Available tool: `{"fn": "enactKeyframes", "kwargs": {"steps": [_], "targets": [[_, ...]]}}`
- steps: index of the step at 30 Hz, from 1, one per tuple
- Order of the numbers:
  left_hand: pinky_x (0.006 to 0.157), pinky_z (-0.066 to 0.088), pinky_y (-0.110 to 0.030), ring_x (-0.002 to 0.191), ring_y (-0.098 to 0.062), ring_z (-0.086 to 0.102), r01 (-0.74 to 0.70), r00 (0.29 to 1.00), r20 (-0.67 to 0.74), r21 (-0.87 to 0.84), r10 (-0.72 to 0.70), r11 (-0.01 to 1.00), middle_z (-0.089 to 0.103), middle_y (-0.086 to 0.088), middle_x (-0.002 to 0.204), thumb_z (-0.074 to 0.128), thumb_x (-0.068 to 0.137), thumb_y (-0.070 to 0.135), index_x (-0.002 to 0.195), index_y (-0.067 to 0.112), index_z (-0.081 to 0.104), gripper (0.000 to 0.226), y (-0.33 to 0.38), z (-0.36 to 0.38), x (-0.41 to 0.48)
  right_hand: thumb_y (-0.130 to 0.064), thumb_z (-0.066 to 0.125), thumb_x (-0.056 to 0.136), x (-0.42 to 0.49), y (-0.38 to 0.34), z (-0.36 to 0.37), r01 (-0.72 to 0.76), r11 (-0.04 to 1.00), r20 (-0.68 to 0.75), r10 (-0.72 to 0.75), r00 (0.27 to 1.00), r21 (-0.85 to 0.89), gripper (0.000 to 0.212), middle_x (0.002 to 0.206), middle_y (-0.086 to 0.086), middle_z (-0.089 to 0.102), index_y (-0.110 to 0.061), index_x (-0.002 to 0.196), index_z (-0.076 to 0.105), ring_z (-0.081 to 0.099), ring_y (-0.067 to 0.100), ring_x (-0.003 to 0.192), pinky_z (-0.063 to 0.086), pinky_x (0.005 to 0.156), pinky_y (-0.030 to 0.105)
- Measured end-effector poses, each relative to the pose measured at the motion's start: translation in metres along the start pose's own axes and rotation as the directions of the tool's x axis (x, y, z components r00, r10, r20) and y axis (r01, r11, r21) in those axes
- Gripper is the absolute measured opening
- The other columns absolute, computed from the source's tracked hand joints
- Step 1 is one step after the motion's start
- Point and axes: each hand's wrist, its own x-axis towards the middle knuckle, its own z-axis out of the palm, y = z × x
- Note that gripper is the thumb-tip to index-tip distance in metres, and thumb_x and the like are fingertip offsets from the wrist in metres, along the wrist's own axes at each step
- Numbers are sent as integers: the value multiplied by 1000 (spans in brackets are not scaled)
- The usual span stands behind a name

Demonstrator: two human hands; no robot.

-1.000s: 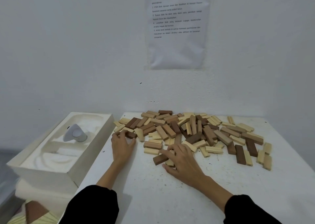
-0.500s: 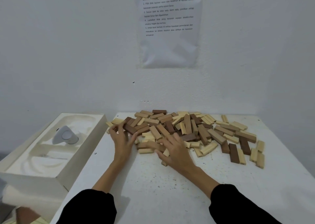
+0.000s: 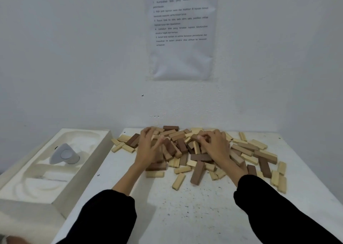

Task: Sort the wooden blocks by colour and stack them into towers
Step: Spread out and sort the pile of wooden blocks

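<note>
A loose heap of wooden blocks (image 3: 185,147) in pale, mid-brown and dark brown lies across the far half of the white table (image 3: 185,206). My left hand (image 3: 148,149) lies on the heap's left part, its fingers spread and bent over the blocks, reaching the far edge. My right hand (image 3: 216,147) rests on the middle-right part with fingers bent down onto the blocks. Neither hand lifts a block. A dark block (image 3: 197,173) and a pale block (image 3: 178,181) lie loose at the near side. No tower stands.
A white moulded tray (image 3: 89,169) with a grey rounded device (image 3: 65,154) in it stands left of the table. A printed sheet (image 3: 181,31) hangs on the wall behind. More blocks (image 3: 278,176) are scattered near the table's right edge.
Both hands have slid forward from the heap's near edge to lie on top of it, fingertips near its far side. Blocks have been pushed closer together. The view has tilted slightly.
</note>
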Motion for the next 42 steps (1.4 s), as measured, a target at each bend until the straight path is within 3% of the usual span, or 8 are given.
{"fn": "enactKeyframes", "kwargs": {"steps": [5,8,13,20,27,33,38,42], "targets": [[106,28,-40,132,-32,32,171,981,-147,318,-130,933,37,-18,143,51,95,16,133,7,50,40,-46,-48,24,-45,44,94,-7,16,6,57,997,-25,-56,998,59,39,116,12,50,-19,116,62,39,30,112,37,87,37],[111,20,-43,139,-35,21,283,958,-105,477,-265,832,28,-24,148,48,97,29,142,10,40,49,-63,-56,33,-45,45,94,-4,18,9,83,995,-40,-81,996,54,38,113,11,50,-20,115,63,43,30,110,40,84,37],[112,18,-48,140,-38,15,405,885,-17,522,-465,751,22,-28,148,44,92,57,147,12,26,74,-83,-47,38,-48,45,91,-5,21,12,115,991,-65,-111,992,69,41,103,7,50,-19,113,64,45,25,103,43,82,38],[114,17,-44,139,-35,20,352,927,-67,502,-370,790,35,-23,142,49,87,64,140,10,39,77,-89,-37,33,-46,49,91,-5,19,14,121,991,-68,-117,991,59,39,105,6,49,-19,114,64,44,24,104,43,84,39],[103,27,-45,126,-33,32,359,921,-72,532,-382,767,41,-16,128,24,44,93,134,17,44,120,-77,-39,30,-43,55,90,-5,19,16,145,989,-75,-144,987,18,35,105,7,50,-18,113,64,44,24,104,43,84,37],[88,36,-41,109,-32,45,336,934,-105,584,-341,739,49,-10,110,44,52,93,101,15,57,93,-83,-44,37,-40,57,90,-6,17,17,153,988,-100,-154,983,-19,33,104,9,51,-16,111,65,46,26,100,45,78,37],[56,31,-29,77,-21,53,235,969,-44,452,-242,861,56,1,80,65,70,64,79,14,48,54,-71,-31,43,-38,57,90,-6,16,17,164,985,-109,-168,980,-46,31,103,11,52,-15,111,64,47,27,100,44,76,36],[55,26,-30,74,-23,49,220,975,-127,388,-184,895,53,-2,79,68,80,34,78,13,44,32,-50,-19,45,-36,58,90,-7,16,18,175,983,-129,-181,975,-60,30,103,11,52,-14,110,64,48,28,98,39,73,31]]}}
